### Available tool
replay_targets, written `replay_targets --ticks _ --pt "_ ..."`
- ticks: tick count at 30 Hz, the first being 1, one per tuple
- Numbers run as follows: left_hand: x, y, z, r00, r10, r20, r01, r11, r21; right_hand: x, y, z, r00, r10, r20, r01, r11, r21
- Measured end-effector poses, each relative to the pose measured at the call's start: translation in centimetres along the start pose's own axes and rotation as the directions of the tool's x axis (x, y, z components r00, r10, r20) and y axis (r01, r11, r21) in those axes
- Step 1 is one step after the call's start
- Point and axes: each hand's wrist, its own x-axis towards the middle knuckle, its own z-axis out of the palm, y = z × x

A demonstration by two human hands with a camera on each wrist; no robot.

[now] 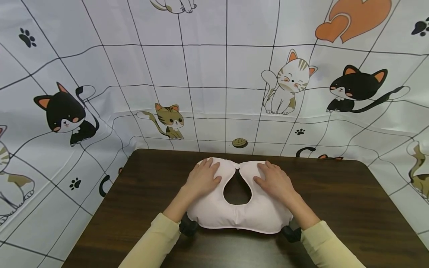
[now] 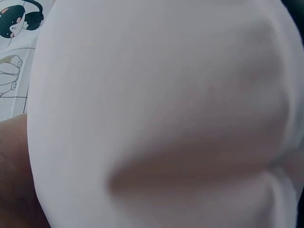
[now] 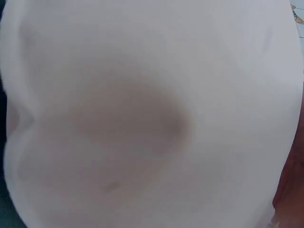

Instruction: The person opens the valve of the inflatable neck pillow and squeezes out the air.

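A pale pink neck pillow (image 1: 237, 216) lies on the dark wooden table, its two ends meeting at the far side around a teardrop-shaped hole. My left hand (image 1: 202, 178) rests on the pillow's left arm with fingers extended. On the opposite arm, my right hand (image 1: 276, 181) lies in the same way, fingers spread over the fabric. Pillow fabric (image 2: 118, 85) fills most of the left wrist view, with a shadowed crease. Blurred pale fabric (image 3: 228, 142) likewise covers the right wrist view. Both palms' undersides are hidden.
The dark brown table (image 1: 335, 201) ends at a far edge just behind the pillow. Beyond it hangs a white curtain (image 1: 207, 67) with grid lines and cartoon cats. Dark wrist devices (image 1: 188, 225) sit beneath the wrists.
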Motion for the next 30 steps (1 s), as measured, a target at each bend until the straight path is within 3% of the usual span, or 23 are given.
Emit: replay_targets --ticks 13,22,30 --pt "-0.7 -0.2 -1.0 1.000 -0.005 -0.005 0.004 0.999 -0.051 -0.7 -0.4 -1.0 0.996 -0.042 -0.083 0.041 0.999 -0.014" --pt "-2.7 -0.1 -2.4 0.998 -0.006 -0.064 -0.003 0.989 -0.147 -1.8 -0.4 -1.7 0.995 -0.020 -0.097 0.023 0.999 0.035" --pt "-4.3 -0.1 -1.7 0.997 0.014 -0.077 -0.029 0.982 -0.187 -3.0 -0.4 -1.1 0.995 -0.041 -0.089 0.044 0.999 0.030"
